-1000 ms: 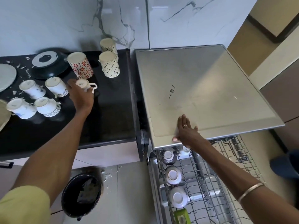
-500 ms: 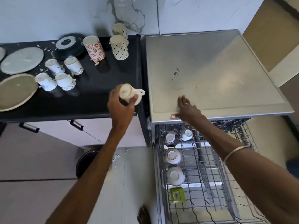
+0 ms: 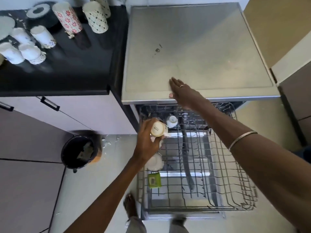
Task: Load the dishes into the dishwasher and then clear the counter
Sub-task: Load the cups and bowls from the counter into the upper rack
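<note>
The cup [image 3: 157, 129] is held upside down, its printed base facing up toward the camera and its long axis near vertical, over the left rear part of the pulled-out dishwasher rack [image 3: 218, 165]. The left hand [image 3: 148, 142] grasps it, fingers curled round its sides, hiding the rim and most of the handle. Another cup [image 3: 172, 121] sits inverted just behind. The right hand [image 3: 182, 94] rests flat, fingers released, on the dishwasher top [image 3: 202, 47]. Blurred cups [image 3: 30, 51] stand on the black tabletop [image 3: 67, 71], partly cut off at left.
</note>
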`<state>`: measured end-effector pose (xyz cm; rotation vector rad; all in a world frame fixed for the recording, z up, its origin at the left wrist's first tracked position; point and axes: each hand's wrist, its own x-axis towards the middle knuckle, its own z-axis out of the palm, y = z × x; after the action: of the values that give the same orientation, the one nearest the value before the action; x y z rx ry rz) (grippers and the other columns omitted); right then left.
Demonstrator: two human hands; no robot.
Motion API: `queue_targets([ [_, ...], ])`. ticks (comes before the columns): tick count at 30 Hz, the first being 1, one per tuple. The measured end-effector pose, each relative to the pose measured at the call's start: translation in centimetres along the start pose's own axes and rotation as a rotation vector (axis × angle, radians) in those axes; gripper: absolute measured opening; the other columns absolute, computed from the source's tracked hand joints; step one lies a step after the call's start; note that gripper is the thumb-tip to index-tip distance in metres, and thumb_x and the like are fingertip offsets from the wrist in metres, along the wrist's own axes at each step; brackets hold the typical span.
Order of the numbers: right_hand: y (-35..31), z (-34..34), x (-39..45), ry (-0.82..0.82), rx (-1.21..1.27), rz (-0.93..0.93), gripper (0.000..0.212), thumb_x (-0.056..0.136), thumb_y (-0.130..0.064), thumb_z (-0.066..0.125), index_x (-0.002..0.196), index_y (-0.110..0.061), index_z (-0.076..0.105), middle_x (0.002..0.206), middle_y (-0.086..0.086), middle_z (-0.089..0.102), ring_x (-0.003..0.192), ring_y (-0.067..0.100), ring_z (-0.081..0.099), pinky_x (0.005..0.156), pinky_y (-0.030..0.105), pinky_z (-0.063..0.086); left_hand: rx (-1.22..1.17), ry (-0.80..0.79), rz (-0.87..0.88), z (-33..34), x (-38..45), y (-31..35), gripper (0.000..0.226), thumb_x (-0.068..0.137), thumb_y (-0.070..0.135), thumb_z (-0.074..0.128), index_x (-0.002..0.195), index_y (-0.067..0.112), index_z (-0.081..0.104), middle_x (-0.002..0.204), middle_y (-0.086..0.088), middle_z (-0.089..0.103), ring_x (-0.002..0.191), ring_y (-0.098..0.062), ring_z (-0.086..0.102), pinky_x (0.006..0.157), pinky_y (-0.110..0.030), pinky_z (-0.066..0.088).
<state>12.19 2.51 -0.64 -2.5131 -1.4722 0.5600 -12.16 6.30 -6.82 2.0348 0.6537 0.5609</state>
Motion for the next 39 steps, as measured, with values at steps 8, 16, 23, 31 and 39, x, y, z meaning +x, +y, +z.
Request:
queue_targets([
  [8,7.8,0.4,-1.9,0.137,-0.033,-0.102,0.056,0.107,-0.035,0.024,0.157,-0.017,0.010,0.164,0.001,0.008,0.151,0.018,0.008,0.122,0.036,0.010,0.221,-0.263,0.036,10.7,3.8,-7.3,0.020,0.078,0.015,0.058,0.095,0.005,0.054,0.094,-0.022,0.049,0.076,-0.030,0.053,0.062,-0.034,0.045],
  [16,7.9,0.9,-2.1,0.204,-0.015,-0.105,0.055,0.107,-0.035,0.021,0.157,-0.018,0.009,0.164,-0.002,0.008,0.151,0.015,0.006,0.123,0.034,0.007,0.428,-0.479,-0.045,13.6,4.0,-11.4,0.039,0.091,0.016,0.055,0.112,0.049,0.058,0.131,-0.003,0.057,0.118,-0.022,0.055,0.102,-0.038,0.046],
  [23,8.1,1.3,-2.1,0.260,-0.025,-0.097,0.053,0.107,-0.035,0.021,0.157,-0.017,0.014,0.164,-0.003,0.012,0.151,0.014,0.009,0.123,0.031,0.006,0.373,-0.456,-0.060,14.3,3.7,-11.0,0.086,0.060,-0.017,0.060,0.139,0.016,0.048,0.145,-0.006,0.048,0.132,-0.028,0.045,0.110,-0.043,0.040],
  [31,8.0,1.5,-2.2,0.272,-0.029,-0.088,0.053,0.107,-0.035,0.020,0.157,-0.017,0.016,0.164,-0.003,0.013,0.151,0.013,0.009,0.124,0.033,0.008,0.368,-0.495,-0.076,16.8,5.5,-9.4,0.084,0.064,-0.018,0.060,0.141,0.010,0.047,0.144,-0.013,0.048,0.132,-0.032,0.045,0.108,-0.036,0.038],
  [39,8.0,1.6,-2.1,0.276,-0.040,-0.083,0.053,0.107,-0.036,0.020,0.157,-0.018,0.016,0.164,-0.004,0.014,0.151,0.012,0.010,0.124,0.032,0.008,0.331,-0.524,-0.085,17.5,5.2,-10.4,0.084,0.067,-0.024,0.054,0.145,0.008,0.043,0.147,-0.017,0.045,0.135,-0.035,0.043,0.108,-0.039,0.041],
])
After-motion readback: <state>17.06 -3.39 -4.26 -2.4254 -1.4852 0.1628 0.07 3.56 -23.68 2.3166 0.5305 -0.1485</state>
